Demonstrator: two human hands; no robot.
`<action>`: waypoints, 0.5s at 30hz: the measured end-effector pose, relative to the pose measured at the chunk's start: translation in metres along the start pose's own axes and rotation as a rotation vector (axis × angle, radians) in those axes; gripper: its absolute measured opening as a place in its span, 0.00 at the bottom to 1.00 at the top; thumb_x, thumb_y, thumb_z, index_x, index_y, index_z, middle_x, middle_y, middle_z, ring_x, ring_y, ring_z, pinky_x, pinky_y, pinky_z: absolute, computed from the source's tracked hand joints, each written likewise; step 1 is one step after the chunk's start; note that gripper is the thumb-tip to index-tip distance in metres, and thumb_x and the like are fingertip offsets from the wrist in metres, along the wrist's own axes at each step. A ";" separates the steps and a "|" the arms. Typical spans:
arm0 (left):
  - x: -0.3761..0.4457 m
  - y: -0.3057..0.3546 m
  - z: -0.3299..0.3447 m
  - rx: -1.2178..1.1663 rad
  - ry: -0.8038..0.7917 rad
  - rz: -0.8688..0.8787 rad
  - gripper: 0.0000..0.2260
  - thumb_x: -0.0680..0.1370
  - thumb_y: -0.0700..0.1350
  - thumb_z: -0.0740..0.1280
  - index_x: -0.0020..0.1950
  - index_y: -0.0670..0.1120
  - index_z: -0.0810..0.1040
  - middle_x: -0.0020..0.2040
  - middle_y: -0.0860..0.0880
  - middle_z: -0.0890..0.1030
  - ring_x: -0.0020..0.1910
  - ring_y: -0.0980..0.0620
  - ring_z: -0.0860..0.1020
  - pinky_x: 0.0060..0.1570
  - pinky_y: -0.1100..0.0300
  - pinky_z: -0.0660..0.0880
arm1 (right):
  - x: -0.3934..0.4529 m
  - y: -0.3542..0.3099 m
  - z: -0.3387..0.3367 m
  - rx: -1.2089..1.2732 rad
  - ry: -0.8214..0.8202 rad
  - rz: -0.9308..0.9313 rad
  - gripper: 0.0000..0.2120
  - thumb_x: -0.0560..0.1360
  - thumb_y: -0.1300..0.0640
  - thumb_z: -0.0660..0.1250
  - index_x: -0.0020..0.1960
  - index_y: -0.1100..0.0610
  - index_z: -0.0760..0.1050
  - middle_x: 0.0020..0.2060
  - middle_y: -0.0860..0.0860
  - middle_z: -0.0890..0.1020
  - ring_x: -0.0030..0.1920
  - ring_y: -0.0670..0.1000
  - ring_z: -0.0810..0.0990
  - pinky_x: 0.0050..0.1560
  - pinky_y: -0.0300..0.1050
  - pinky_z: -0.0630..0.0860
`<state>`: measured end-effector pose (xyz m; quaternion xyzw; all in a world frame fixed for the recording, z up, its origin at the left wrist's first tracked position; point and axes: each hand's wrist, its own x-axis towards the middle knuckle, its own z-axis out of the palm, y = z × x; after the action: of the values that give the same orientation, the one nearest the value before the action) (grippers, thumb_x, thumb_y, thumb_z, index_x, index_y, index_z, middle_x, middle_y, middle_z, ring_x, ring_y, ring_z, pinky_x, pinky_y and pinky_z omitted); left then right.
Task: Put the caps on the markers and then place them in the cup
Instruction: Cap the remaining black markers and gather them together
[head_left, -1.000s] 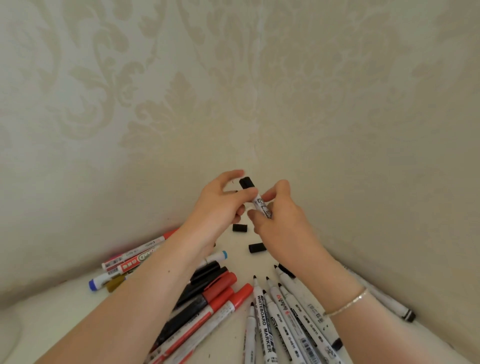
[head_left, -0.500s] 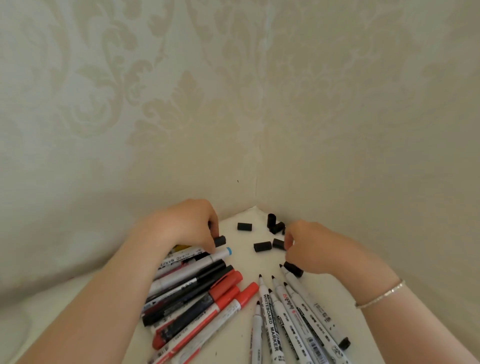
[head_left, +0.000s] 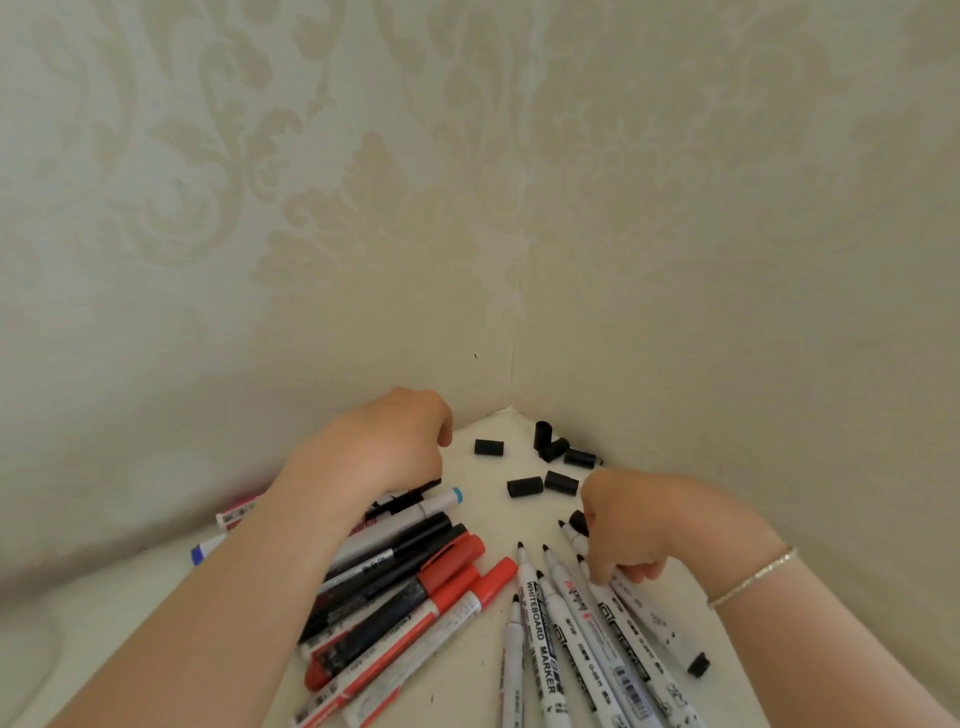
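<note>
My left hand (head_left: 384, 452) rests knuckles-up on a pile of capped markers (head_left: 410, 577) with red, black and blue caps; its fingers curl down and hide what they touch. A black-capped marker end (head_left: 428, 486) pokes out beneath it. My right hand (head_left: 639, 519) curls its fingertips round an uncapped white marker (head_left: 608, 597) in a fan of several uncapped white markers (head_left: 540, 623). One black cap (head_left: 577, 522) lies against this hand. Several loose black caps (head_left: 524, 487) are scattered in the corner. No cup is in view.
The white table (head_left: 467, 670) fits into a corner between two wallpapered walls (head_left: 514, 338). More capped markers (head_left: 236, 514) lie along the left wall. One white marker with a black end (head_left: 696, 665) lies at the far right.
A second ago both hands held one black-capped marker up in the air. The left hand brought it down onto the left pile; the right hand dropped to the uncapped markers and took hold of one.
</note>
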<state>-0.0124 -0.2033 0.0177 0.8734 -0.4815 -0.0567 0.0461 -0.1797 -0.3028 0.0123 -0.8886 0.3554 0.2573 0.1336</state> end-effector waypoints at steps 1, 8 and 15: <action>0.001 0.002 0.000 -0.011 0.020 0.013 0.14 0.75 0.41 0.65 0.59 0.51 0.76 0.59 0.48 0.75 0.55 0.48 0.76 0.46 0.61 0.69 | 0.001 0.001 0.000 0.016 0.005 -0.005 0.10 0.73 0.59 0.70 0.47 0.59 0.69 0.34 0.52 0.76 0.34 0.49 0.75 0.44 0.42 0.77; 0.005 0.022 0.016 -0.262 0.090 0.184 0.10 0.80 0.42 0.59 0.55 0.49 0.80 0.38 0.56 0.73 0.33 0.60 0.70 0.32 0.68 0.64 | 0.000 0.004 -0.006 0.163 0.152 -0.028 0.12 0.71 0.59 0.70 0.37 0.58 0.67 0.31 0.50 0.71 0.29 0.47 0.69 0.28 0.37 0.65; 0.008 0.042 0.049 -0.106 0.142 0.304 0.21 0.79 0.36 0.56 0.69 0.53 0.72 0.62 0.49 0.73 0.60 0.49 0.72 0.59 0.58 0.68 | -0.005 0.015 -0.016 0.647 0.558 -0.085 0.10 0.78 0.57 0.57 0.55 0.60 0.72 0.43 0.58 0.81 0.35 0.54 0.81 0.34 0.43 0.76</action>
<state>-0.0501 -0.2332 -0.0256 0.7886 -0.6000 -0.0127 0.1338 -0.1878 -0.3175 0.0281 -0.8504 0.4035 -0.1232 0.3145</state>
